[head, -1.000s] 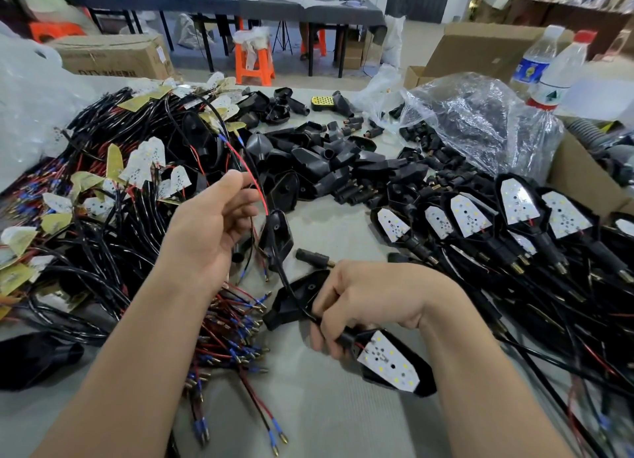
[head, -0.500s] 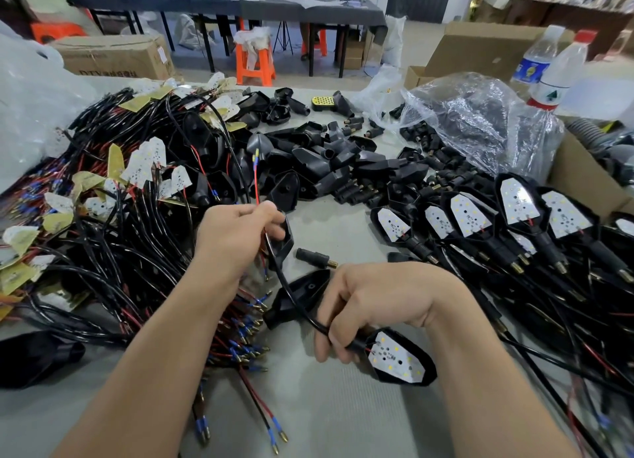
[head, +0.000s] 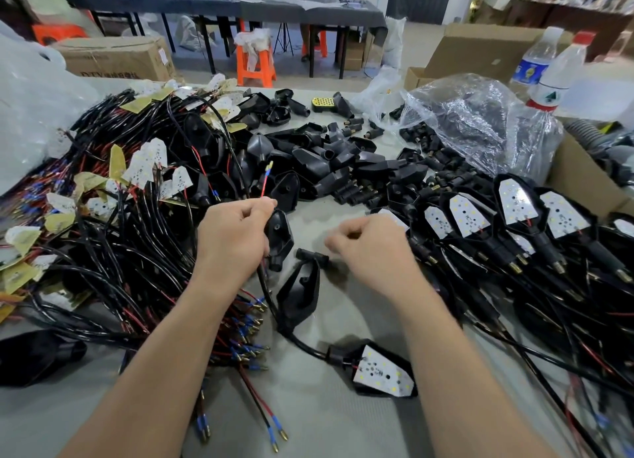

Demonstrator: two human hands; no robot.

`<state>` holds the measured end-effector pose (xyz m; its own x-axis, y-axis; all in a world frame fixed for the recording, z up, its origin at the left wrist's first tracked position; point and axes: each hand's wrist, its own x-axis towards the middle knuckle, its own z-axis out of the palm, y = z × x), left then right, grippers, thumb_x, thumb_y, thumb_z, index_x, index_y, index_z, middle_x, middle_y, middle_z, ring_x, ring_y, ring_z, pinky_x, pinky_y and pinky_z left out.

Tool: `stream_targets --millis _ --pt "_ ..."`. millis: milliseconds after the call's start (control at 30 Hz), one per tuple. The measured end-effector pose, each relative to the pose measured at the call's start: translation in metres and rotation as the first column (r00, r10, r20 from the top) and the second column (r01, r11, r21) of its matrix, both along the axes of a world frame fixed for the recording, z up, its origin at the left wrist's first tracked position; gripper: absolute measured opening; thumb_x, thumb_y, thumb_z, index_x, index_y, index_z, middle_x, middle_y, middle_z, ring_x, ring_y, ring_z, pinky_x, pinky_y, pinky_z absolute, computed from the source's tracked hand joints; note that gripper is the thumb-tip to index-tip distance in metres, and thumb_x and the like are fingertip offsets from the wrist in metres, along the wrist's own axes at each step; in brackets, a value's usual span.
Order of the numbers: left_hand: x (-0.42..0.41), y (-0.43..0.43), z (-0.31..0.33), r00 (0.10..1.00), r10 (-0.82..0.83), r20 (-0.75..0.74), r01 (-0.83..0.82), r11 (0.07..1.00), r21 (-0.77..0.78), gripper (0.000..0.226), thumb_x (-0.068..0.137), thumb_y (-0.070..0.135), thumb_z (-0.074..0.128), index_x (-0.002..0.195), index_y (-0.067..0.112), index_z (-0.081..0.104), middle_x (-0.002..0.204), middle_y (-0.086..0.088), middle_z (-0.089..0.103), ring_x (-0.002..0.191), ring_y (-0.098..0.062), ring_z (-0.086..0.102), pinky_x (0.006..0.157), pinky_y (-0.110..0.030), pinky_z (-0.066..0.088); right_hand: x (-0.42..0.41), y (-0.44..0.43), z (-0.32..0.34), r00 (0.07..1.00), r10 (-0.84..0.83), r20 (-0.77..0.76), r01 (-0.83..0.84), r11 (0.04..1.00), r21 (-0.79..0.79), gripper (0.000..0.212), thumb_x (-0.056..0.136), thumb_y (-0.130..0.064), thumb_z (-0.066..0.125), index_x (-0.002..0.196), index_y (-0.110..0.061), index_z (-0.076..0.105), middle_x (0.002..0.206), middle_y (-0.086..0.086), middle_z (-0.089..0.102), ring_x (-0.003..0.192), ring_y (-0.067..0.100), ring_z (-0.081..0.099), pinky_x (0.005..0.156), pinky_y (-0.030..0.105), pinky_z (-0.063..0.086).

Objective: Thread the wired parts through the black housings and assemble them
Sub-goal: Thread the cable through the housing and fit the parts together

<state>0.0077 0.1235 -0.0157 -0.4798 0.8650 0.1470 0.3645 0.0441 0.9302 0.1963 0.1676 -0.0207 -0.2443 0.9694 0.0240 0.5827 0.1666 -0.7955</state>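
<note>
Cable (head: 271,303) rises from the lamp board (head: 382,373) on the mat (head: 308,420) into your left hand (head: 233,241), which pinches it under the red tip (head: 264,186), likely to steady the end for threading. A black housing (head: 279,238) sits against that hand. Your right hand (head: 372,252) is curled, holding nothing visible. Bare mat between wire heap (head: 120,252) and finished lamps (head: 514,224) leaves room.

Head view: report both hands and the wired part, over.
Left hand pinches wire ends, black housing beside it. Right hand curled, empty. LED board lies on table. Loose housing beside cable.
</note>
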Motion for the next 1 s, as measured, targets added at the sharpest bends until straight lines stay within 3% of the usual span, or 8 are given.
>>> stream_targets --millis 100,167,267,333,567,700,833,1000 --pt "0.002 -0.002 0.0 0.99 0.016 -0.143 -0.02 0.999 -0.027 0.027 0.097 0.037 0.059 0.08 0.033 0.081 0.057 0.006 0.069 0.05 -0.009 0.062 0.064 -0.031 0.054 -0.01 -0.004 -0.006 0.995 0.035 0.095 -0.035 0.999 -0.001 0.013 0.086 -0.027 0.076 0.098 -0.03 0.078 0.067 -0.012 0.066 0.072 0.007 0.064 0.075 0.021 0.05" --pt "0.004 -0.002 -0.001 0.985 0.043 -0.166 -0.047 0.999 -0.019 0.02 0.094 0.032 0.065 0.084 0.033 0.082 0.065 0.015 0.072 0.053 -0.011 0.064 0.057 -0.028 0.053 -0.01 -0.004 -0.005 0.987 0.091 0.135 -0.09 0.996 -0.011 0.01 0.082 -0.026 0.078 0.087 -0.034 0.078 0.07 -0.015 0.068 0.067 -0.001 0.061 0.059 0.009 0.043" --pt "0.006 -0.004 0.001 0.984 0.07 -0.165 -0.065 0.997 0.039 0.02 0.087 0.022 0.077 0.104 0.03 0.082 0.069 0.022 0.073 0.065 -0.002 0.068 0.063 -0.012 0.052 -0.01 -0.006 -0.004 0.978 0.122 0.167 -0.122 0.992 -0.009 0.014 0.08 -0.021 0.08 0.073 -0.032 0.074 0.061 -0.017 0.065 0.055 -0.004 0.056 0.05 0.011 0.039" --pt "0.005 -0.005 0.001 0.982 0.057 -0.181 -0.047 0.997 0.06 0.022 0.08 0.022 0.084 0.1 0.029 0.081 0.067 0.023 0.072 0.075 0.007 0.069 0.077 -0.011 0.052 -0.01 -0.006 -0.003 0.997 0.033 0.072 -0.034 0.999 0.012 0.015 0.086 -0.018 0.073 0.077 -0.028 0.066 0.061 -0.013 0.063 0.056 0.001 0.056 0.058 0.019 0.041" --pt "0.014 -0.006 0.002 0.966 0.075 -0.248 -0.067 0.997 0.042 0.013 0.078 0.032 0.085 0.071 0.037 0.076 0.063 0.028 0.068 0.063 0.007 0.067 0.063 -0.021 0.053 -0.006 -0.004 0.01 0.865 -0.128 -0.485 0.058 0.986 -0.157 0.009 0.078 -0.006 0.067 0.084 -0.013 0.067 0.07 0.016 0.068 0.054 0.015 0.053 0.054 0.028 0.041" --pt "0.014 -0.008 0.0 0.909 0.134 -0.394 -0.108 0.99 0.089 0.015 0.077 0.032 0.084 0.068 0.036 0.072 0.064 0.02 0.068 0.067 -0.003 0.065 0.071 -0.028 0.052 -0.003 -0.003 0.01 0.772 -0.166 -0.613 0.016 0.97 -0.243 0.017 0.081 0.0 0.068 0.082 -0.015 0.076 0.067 0.003 0.059 0.055 0.013 0.047 0.053 0.018 0.04" --pt "0.015 -0.008 -0.001 0.848 0.131 -0.514 -0.062 0.987 0.15 0.014 0.078 0.022 0.082 0.074 0.031 0.072 0.094 0.015 0.073 0.093 -0.011 0.066 0.079 -0.028 0.047 0.0 -0.001 0.013 0.644 -0.233 -0.729 -0.027 0.945 -0.326 0.026 0.088 0.0 0.067 0.076 -0.019 0.08 0.069 0.001 0.059 0.057 0.011 0.046 0.053 0.018 0.038" --pt "0.016 -0.007 -0.004 0.879 0.064 -0.473 -0.005 0.992 0.124 0.01 0.085 0.03 0.076 0.079 0.033 0.069 0.073 0.03 0.067 0.069 -0.005 0.062 0.067 -0.028 0.048 0.0 0.002 0.014 0.524 -0.347 -0.778 -0.011 0.91 -0.413 0.018 0.099 -0.007 0.059 0.091 -0.013 0.075 0.066 0.001 0.063 0.058 0.013 0.051 0.056 0.021 0.042"
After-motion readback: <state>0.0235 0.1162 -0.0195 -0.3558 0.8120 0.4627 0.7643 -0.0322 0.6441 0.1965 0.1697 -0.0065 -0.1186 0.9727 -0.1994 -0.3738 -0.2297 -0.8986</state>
